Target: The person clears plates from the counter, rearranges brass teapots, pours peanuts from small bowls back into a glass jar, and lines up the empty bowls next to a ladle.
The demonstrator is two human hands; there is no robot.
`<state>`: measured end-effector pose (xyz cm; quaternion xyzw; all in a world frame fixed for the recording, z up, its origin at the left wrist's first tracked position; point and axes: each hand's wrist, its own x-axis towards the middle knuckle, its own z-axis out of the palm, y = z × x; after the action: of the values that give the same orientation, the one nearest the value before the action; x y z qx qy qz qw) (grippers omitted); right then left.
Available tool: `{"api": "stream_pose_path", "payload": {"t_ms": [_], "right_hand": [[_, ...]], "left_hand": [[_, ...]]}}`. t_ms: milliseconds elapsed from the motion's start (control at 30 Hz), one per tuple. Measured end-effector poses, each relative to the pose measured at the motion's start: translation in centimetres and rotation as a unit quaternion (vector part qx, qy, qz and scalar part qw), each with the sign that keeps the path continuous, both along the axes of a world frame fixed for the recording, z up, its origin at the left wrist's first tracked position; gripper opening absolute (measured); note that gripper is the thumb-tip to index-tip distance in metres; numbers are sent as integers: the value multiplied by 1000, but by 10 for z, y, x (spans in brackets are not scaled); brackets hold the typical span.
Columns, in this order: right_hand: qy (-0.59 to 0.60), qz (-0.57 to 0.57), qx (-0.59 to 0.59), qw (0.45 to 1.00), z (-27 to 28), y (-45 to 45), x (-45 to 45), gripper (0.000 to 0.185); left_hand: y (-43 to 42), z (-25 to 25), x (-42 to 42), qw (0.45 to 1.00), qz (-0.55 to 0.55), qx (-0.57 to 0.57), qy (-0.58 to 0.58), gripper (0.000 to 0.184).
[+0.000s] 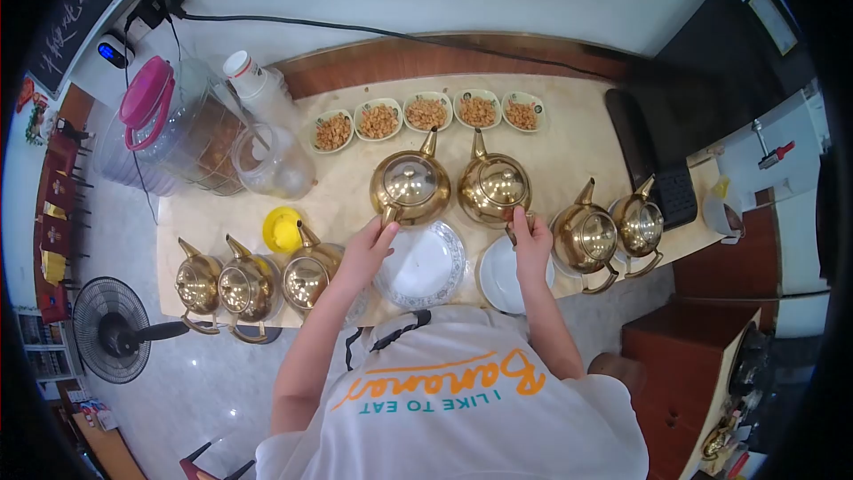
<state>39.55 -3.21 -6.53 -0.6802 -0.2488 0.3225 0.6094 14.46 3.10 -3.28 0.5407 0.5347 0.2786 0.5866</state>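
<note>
My left hand [370, 249] is closed round the handle of a gold-coloured metal teapot [410, 188], whose spout points to the back of the table. In my right hand [531, 238] is the handle of a second gold teapot [494, 191], its spout also facing away from me. Whether either pot touches the table, I cannot tell. Just in front of the left pot is a white patterned plate [420, 267]. Near my right wrist lies a white plate [500, 277], partly covered by my hand and arm. A gold teapot [306, 277] stands beside my left forearm.
Several small dishes of peanut-like food [426, 112] line the back. More gold teapots stand at left [244, 287] and right [586, 238]. A yellow bowl [283, 229], a plastic jug [271, 164] and a pink-lidded jar [191, 129] are at left. A black cable [355, 28] crosses the wall.
</note>
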Motion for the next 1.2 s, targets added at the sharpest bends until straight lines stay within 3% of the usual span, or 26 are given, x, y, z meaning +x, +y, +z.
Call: {"api": "stream_pose_path", "payload": {"t_ms": [167, 267, 367, 467, 533, 600, 633, 667, 733, 767, 933, 1100, 1200], "right_hand": [[-19, 50, -15, 998, -20, 1, 12, 23], [-144, 57, -36, 987, 2, 1, 14, 23], [-291, 15, 70, 954, 1, -12, 34, 29], [-398, -58, 49, 914, 39, -42, 46, 30], [-500, -113, 15, 859, 62, -64, 57, 30], [-546, -164, -23, 821, 63, -84, 70, 30], [-551, -185, -48, 812, 61, -92, 77, 30], [-519, -202, -50, 829, 56, -98, 81, 30], [-452, -233, -58, 859, 39, -108, 88, 32], [-400, -229, -54, 886, 30, -113, 93, 34], [-114, -258, -26, 959, -15, -121, 115, 40], [47, -349, -58, 934, 6, -101, 98, 40], [22, -371, -41, 927, 40, -94, 85, 37]], "left_hand": [[29, -25, 9, 995, -59, 66, 53, 28], [39, -33, 15, 998, -47, 30, 33, 27], [43, -37, 22, 997, -22, 65, 43, 29], [31, -23, 28, 930, 47, 327, 159, 37], [11, 63, 30, 931, -2, 352, 96, 37], [-10, 132, 17, 949, -101, 292, -53, 28], [-19, 162, 10, 918, -144, 350, -122, 23], [-29, 187, 4, 876, -184, 404, -189, 18], [-69, 222, 7, 874, -95, 366, -307, 7], [-82, 241, 6, 867, -52, 348, -351, 10], [-85, 252, 16, 820, -38, 359, -444, 9], [-88, 245, 19, 806, -34, 372, -459, 10], [-88, 242, 19, 800, -27, 382, -462, 12]]}}
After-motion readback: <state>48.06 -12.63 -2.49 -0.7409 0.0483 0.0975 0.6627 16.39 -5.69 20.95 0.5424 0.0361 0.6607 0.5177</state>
